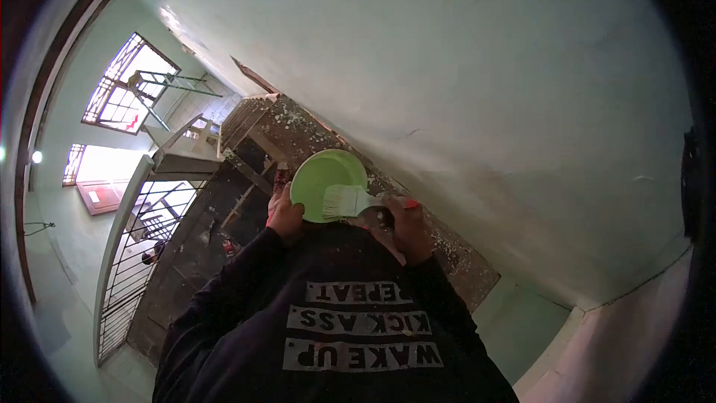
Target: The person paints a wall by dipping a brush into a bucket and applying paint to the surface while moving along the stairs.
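A round, light green bowl (pixel 312 175) is tilted toward me in front of my chest. My left hand (pixel 285 213) grips its left rim, thumb on the near edge. In my right hand (pixel 409 225) is a wide paintbrush (pixel 347 201), its pale bristles pointing left over the bowl's opening. Part of the brush handle is hidden by my fingers, and a bit of red shows at its end.
Along my right runs a pale green wall (pixel 507 104). Below lies a paint-spattered wooden platform (pixel 298 121). To the left stand a barred railing (pixel 123 276) and, farther off, a green stepladder (pixel 175 83) by a bright window (pixel 127 93).
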{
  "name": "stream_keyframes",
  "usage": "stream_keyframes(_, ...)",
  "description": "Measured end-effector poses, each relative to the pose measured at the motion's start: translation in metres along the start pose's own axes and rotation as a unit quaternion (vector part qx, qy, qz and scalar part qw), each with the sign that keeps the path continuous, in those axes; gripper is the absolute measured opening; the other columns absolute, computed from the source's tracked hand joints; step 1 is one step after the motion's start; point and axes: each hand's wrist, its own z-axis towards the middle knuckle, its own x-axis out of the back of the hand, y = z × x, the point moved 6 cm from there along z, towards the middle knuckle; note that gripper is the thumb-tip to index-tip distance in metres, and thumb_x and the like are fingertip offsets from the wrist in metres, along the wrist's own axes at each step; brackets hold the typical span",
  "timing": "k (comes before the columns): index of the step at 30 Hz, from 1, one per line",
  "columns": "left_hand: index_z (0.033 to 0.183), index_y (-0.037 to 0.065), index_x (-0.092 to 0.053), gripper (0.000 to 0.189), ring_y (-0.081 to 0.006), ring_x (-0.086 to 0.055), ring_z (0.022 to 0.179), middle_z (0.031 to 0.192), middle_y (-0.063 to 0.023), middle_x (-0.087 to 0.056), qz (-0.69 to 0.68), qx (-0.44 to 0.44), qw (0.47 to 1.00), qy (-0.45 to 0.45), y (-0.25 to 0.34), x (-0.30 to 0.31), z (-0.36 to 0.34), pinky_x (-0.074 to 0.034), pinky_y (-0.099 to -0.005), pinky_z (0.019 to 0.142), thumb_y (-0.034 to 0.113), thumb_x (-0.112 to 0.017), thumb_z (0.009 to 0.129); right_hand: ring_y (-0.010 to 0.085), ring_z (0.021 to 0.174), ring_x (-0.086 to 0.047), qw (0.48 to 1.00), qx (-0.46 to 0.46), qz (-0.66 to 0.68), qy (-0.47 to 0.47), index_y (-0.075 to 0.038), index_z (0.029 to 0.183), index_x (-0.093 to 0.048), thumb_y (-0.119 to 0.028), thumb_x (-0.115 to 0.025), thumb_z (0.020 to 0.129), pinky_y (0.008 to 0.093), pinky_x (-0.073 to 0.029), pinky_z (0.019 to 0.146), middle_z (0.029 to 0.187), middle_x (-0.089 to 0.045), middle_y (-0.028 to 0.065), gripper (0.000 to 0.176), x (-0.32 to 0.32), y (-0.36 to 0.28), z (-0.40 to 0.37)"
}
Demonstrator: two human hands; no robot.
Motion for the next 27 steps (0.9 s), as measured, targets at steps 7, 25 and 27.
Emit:
stream_keyframes(7,0.131,0.003,-0.037,0.062,-0.0280,-0.051,0.105,0.113,-0.0161,-0.054,-0.149,0.091,0.982,-0.067,0.071,-0.003,-0.019,-0.041,-0.0331,0.090,-0.003,-0.044,0.069,0.0158,0.073,-0.060,0.976,0.182,-0.068,-0.101,-0.002,0.098,-0.061,-0.020,-0.060,0.086,0.0292,-0.047,0.063,0.082,-0.063,0.0068,0.021,0.022,-0.120,-0.040)
stream_keyframes(25,0.081,0.006,-0.066,0.015,-0.0344,-0.059,0.088,0.085,-0.0182,-0.063,0.158,-0.041,0.973,-0.160,0.037,0.077,0.057,-0.047,-0.0432,0.075,0.016,-0.059,0.072,0.0187,0.069,-0.063,0.993,-0.025,0.118,-0.003,-0.001,0.082,-0.066,-0.025,-0.066,0.080,0.0323,-0.048,0.061,0.075,-0.066,0.0119,0.024,-0.032,-0.103,-0.035)
stream_keyframes(27,0.081,0.007,-0.066,0.014,-0.0338,-0.059,0.087,0.082,-0.0162,-0.063,0.228,-0.107,0.952,-0.175,-0.001,0.089,0.075,-0.048,-0.0432,0.075,0.016,-0.059,0.073,0.0187,0.067,-0.063,0.986,-0.042,0.158,-0.016,-0.002,0.081,-0.066,-0.024,-0.066,0.080,0.0323,-0.047,0.060,0.074,-0.066,0.0114,0.023,-0.038,-0.091,-0.031)
